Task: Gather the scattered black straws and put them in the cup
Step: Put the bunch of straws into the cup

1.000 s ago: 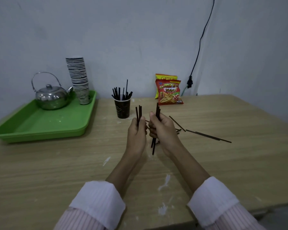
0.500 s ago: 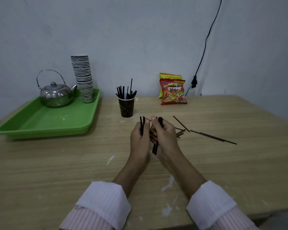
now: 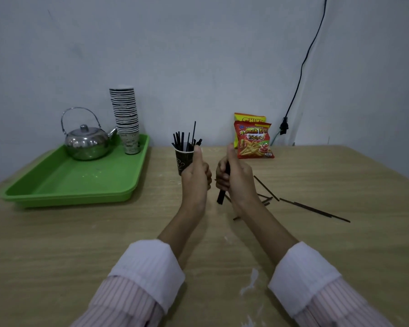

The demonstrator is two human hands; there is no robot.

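Note:
A dark paper cup (image 3: 182, 161) stands at the middle back of the table with several black straws (image 3: 184, 140) upright in it. My left hand (image 3: 196, 177) is a closed fist with the thumb up, just in front of the cup's right side; no straw shows in it. Close to its right, my right hand (image 3: 236, 178) grips a bundle of black straws (image 3: 221, 197), whose ends stick out below the fingers. More loose black straws (image 3: 314, 210) lie on the table to the right of my right hand, one of them slanting (image 3: 266, 188).
A green tray (image 3: 69, 185) at the back left carries a steel kettle (image 3: 87, 142) and a tall stack of paper cups (image 3: 126, 119). Two snack bags (image 3: 254, 140) lean on the wall. A black cable (image 3: 298, 83) hangs down to the table's back edge.
The straws that stood up from my left fist are no longer seen there. The right hand's bundle looks thicker. Both hands have moved away from me toward the cup and slightly apart.

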